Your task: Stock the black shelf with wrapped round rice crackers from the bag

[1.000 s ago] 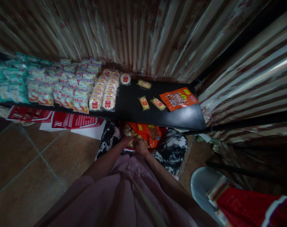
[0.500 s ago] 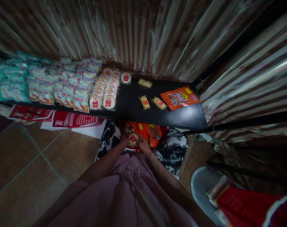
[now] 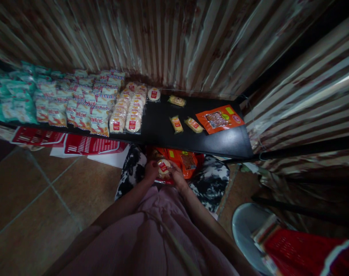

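Both hands, left [image 3: 150,172] and right [image 3: 176,175], clasp round snack packet [image 3: 163,167].

TABLE SURFACE: LAYOUT

The black table [image 3: 220,143] stands against the corrugated wall.
Left end: teal packets [image 3: 7,105], closely packed.
Next: striped red-and-white snack packets [image 3: 82,107] in overlapping rows.
Centre: two rows of round cakes [image 3: 128,111] with red labels, and a single round cake [image 3: 153,94] just beside them at the rear.
Right half: rear yellow packet [image 3: 176,101], two front yellow packets [image 3: 176,124], and an orange pouch [image 3: 219,119] lying flat.
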Motion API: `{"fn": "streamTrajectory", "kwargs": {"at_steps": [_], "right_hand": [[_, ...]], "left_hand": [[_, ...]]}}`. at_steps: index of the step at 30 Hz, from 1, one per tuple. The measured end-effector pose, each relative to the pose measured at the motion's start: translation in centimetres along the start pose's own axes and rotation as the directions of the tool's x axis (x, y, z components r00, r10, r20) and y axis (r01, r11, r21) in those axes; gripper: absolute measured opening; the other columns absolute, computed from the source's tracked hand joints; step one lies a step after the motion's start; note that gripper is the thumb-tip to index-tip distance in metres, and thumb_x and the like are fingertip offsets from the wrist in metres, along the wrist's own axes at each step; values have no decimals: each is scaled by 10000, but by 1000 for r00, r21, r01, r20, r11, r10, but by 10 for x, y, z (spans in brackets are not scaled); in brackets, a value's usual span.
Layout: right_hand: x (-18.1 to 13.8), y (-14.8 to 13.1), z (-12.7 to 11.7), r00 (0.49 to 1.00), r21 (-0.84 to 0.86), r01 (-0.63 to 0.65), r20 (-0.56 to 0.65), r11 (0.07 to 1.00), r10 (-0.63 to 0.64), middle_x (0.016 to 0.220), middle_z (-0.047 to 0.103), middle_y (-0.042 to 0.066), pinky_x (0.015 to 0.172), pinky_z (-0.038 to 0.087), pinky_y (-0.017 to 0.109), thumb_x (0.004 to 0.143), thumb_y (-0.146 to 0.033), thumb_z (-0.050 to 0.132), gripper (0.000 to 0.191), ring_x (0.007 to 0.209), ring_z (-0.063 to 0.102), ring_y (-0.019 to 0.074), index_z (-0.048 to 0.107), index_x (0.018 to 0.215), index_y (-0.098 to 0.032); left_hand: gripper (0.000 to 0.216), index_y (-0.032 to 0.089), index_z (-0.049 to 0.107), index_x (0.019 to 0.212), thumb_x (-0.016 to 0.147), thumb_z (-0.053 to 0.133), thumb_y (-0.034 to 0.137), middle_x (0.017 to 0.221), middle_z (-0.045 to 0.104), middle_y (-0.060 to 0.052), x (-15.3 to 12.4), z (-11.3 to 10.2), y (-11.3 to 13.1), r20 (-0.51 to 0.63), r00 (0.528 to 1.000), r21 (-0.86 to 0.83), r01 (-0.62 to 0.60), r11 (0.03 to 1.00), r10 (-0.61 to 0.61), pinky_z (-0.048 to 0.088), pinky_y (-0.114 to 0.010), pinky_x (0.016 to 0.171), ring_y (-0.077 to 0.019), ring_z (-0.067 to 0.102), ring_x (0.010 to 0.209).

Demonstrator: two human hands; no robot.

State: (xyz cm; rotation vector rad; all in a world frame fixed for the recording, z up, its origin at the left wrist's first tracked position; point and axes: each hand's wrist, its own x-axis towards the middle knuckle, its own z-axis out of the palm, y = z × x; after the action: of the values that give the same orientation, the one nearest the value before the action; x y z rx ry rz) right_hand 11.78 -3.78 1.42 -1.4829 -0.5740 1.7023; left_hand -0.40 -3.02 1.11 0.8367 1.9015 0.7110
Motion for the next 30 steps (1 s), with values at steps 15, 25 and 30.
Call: {"fn": "streamTrajectory", "kwargs": {"at_steps": [15, 25, 30], "right_hand": [[-12, -21, 3, 999, 151, 19, 26, 988, -23, 707, 673, -16, 519, 472, 217, 545, -275, 682, 388, 572, 601, 126, 605, 915, -186], [-18, -20, 6, 977, -55, 214, 33, 975, -212, 802, 663, -18, 623, 485, 239, 609, -310, 664, 383, 688, 607, 141, 604, 975, -213], [-22, -17, 6, 901, -344, 434, 147, 833, -408, 911, 657, 21, 737, 496, 301, 723, -336, 569, 341, 796, 613, 171, 587, 1037, -205]], "left_hand": [[161, 146, 560, 839, 695, 575, 74, 794, 624, -40, -9, -12, 24, -90, 988, -122, -133, 984, 122, 462, -248, 708, -125, 583, 717], [135, 180, 602, 733, 710, 621, 311, 745, 632, -40, -14, -10, 24, 40, 998, -387, -35, 921, 54, 443, -286, 727, -176, 591, 750], [388, 163, 607, 763, 633, 658, 525, 727, 626, -36, -23, -11, 29, 267, 963, -585, 184, 790, -27, 445, -256, 604, -155, 590, 669]]}}
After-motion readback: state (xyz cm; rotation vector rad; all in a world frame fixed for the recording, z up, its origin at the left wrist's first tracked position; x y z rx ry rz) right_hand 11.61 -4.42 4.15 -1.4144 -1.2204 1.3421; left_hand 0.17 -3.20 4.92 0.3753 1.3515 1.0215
